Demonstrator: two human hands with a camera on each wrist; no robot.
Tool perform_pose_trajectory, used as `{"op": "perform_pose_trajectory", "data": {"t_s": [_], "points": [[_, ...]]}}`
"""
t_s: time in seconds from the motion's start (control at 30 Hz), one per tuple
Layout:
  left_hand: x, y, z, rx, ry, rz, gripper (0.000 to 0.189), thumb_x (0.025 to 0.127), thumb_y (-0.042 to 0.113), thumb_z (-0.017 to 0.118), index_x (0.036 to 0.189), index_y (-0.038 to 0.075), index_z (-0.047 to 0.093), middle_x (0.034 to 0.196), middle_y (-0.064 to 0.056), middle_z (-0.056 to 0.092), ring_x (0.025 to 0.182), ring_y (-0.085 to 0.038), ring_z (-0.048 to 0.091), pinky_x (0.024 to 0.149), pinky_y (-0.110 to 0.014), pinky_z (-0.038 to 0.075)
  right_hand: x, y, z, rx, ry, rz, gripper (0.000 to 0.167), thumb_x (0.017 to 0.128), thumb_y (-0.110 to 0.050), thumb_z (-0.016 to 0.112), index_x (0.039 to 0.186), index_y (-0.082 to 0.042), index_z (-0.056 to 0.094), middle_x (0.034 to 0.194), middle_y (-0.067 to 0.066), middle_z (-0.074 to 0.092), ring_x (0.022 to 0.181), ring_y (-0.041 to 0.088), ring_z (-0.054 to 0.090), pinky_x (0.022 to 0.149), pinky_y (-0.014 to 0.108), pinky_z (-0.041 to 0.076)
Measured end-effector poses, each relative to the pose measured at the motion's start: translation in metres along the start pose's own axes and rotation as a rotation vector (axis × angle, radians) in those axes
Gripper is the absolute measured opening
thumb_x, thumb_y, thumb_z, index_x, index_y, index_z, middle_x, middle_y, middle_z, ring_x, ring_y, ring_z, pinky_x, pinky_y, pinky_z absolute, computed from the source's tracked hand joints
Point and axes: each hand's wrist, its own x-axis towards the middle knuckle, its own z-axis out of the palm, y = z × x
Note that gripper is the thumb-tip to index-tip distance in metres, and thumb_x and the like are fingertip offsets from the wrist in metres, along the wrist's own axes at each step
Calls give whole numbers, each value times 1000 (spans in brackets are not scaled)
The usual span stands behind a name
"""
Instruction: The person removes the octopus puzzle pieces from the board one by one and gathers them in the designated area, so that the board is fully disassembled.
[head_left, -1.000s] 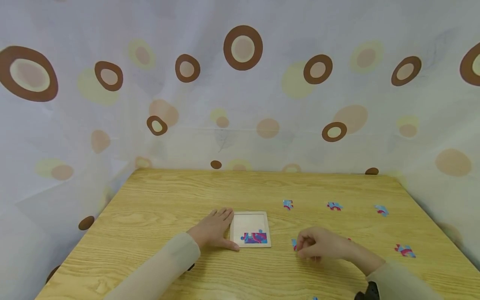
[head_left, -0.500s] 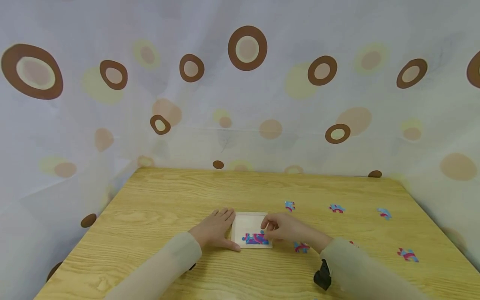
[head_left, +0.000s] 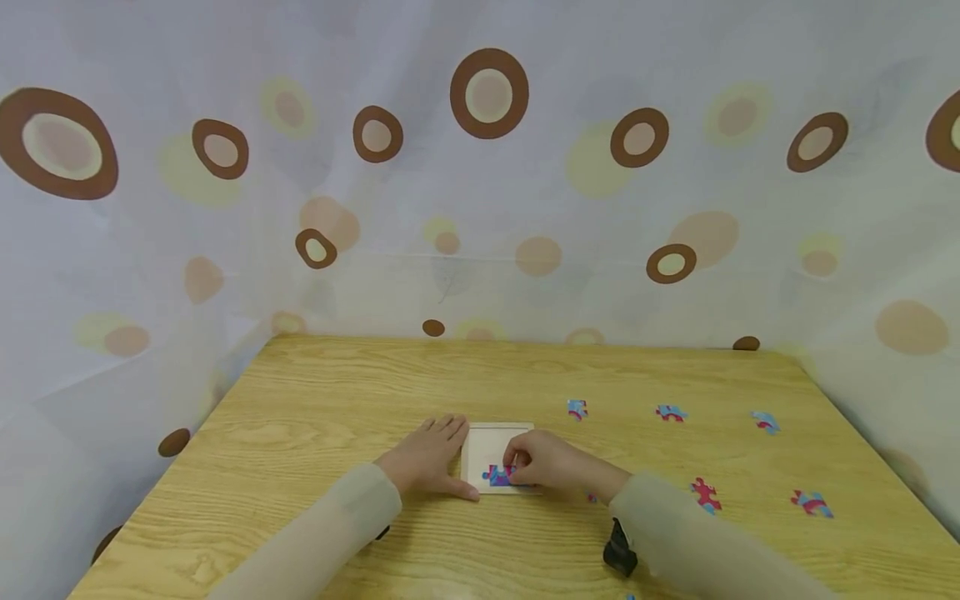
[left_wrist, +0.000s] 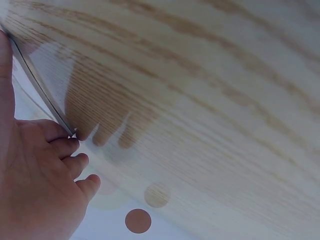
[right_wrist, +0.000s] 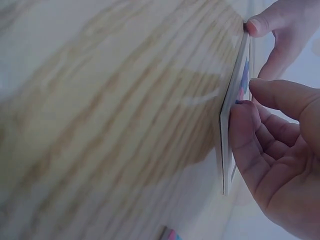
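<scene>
Pinching a puzzle piece (head_left: 501, 476) over the near part of the small puzzle tray (head_left: 495, 433), the right hand (head_left: 543, 461) has its fingers curled on it, directly above the spot where coloured pieces already sit. Bracing the tray's left edge, the left hand (head_left: 429, 457) lies flat with straight fingers on the wooden table (head_left: 337, 400). Both hands flank the tray, the right one nearer the piece. Loose pieces (head_left: 670, 412) lie well apart to the right. Fingers hide the piece's outline and whether it is seated.
</scene>
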Motion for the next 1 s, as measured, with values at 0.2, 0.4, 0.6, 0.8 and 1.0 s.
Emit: {"op": "perform_pose_trajectory", "data": {"t_s": [0.2,0.4,0.6,0.8,1.0], "points": [[-2,1,-1,-16,-10,-4,105,74,74,49,146,2,23,150,-12,20,137,-26,17,109,-41,15,0,-1,1,0,-2,7,5,84,-1,64,86,-4,62,59,-4,52,46,6,44,45,20,38],[-3,0,-2,-20,-3,1,104,74,73,49,146,2,22,150,-12,20,137,-26,17,109,-41,15,-1,-3,1,-9,9,-8,4,84,-1,64,85,-3,61,58,-6,51,46,5,44,45,19,37],[-3,0,-3,-22,2,6,104,75,73,49,145,1,23,150,-12,21,136,-26,17,109,-41,16,0,-3,1,23,15,20,5,85,-1,63,85,-4,59,60,-3,50,47,7,44,44,21,38],[-4,1,-3,-27,0,10,104,75,72,49,146,1,22,150,-12,20,137,-26,16,109,-41,15,-1,-3,-2,143,16,61,8,87,-4,62,82,-4,55,65,1,51,49,11,48,44,24,44],[-5,2,-3,-43,8,13,104,76,72,49,145,0,22,150,-13,20,137,-27,16,109,-41,16,0,-1,-3,201,32,82,11,89,-6,60,80,-4,55,69,2,52,51,12,50,44,24,47]]}}
